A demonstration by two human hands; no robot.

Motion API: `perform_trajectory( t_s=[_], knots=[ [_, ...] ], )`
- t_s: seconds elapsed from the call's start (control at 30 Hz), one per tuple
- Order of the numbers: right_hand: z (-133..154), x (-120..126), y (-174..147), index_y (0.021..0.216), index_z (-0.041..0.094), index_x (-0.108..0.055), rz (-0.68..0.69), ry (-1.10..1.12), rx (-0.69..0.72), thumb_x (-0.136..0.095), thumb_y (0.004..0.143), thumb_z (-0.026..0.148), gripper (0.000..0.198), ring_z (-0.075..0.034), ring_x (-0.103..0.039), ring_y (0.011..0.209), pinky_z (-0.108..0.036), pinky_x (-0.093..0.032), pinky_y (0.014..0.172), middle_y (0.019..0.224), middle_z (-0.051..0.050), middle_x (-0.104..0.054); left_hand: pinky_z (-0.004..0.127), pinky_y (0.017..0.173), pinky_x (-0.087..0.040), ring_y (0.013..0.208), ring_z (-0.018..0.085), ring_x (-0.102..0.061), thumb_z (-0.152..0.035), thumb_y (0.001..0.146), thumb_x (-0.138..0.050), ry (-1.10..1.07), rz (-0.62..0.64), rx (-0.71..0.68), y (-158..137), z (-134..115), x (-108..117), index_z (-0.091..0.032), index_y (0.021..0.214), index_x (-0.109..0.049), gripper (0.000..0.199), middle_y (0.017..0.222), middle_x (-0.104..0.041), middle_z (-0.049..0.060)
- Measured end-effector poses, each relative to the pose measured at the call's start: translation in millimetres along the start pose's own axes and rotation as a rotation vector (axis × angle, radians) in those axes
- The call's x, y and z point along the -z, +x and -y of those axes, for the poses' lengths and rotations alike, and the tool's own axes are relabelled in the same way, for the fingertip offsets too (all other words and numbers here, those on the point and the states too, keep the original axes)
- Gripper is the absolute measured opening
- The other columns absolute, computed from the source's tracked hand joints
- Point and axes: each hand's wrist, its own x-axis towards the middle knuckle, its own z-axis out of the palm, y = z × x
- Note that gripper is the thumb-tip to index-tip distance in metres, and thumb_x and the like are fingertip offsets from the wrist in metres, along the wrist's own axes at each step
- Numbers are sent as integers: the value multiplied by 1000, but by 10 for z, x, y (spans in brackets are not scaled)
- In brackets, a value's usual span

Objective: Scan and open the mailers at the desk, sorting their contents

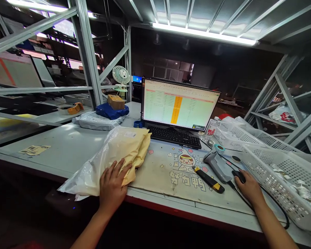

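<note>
My left hand [114,181] lies with its fingers spread over the near end of a yellow padded mailer [131,138]. That mailer rests with a clear-and-white plastic bag [85,178] at the table's front edge; their overlap hides where one ends. A small label shows on the mailer's top. On the right, my right hand [250,188] is curved over a black computer mouse [238,176]. Between the hands lie a black-and-yellow utility knife [208,179] and a grey barcode scanner [216,166] with its cable, both on a printed desk mat [158,173].
A monitor [180,103] showing a spreadsheet stands behind a black keyboard [173,136]. White perforated baskets [282,193] line the right side, the nearest holding bottles. Blue and grey parcels [111,110], a small carton [116,102] and a fan [121,75] are at back left.
</note>
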Motion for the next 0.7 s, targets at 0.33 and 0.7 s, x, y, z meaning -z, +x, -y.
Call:
perform_trajectory(
  t_s=[0.33,0.7],
  knots=[
    [15,3,23,123,15,-64,17,-27,-52,-46,87,65,64,-35,-71,100,-48,-56,92,118,-19,-72,53,126,-29,155,34,-40,-8,84,-52,17,-35,-34,-10,32,-26,-28,144,-66,65,165,-49,5],
    [7,-39,6,128,12,-65,-31,51,-30,-48,89,68,70,-37,-68,113,-52,-54,105,124,-21,-71,55,126,-31,155,34,-40,-8,85,-49,13,-40,-57,-23,61,-52,-27,147,-62,66,167,-47,6]
  ],
)
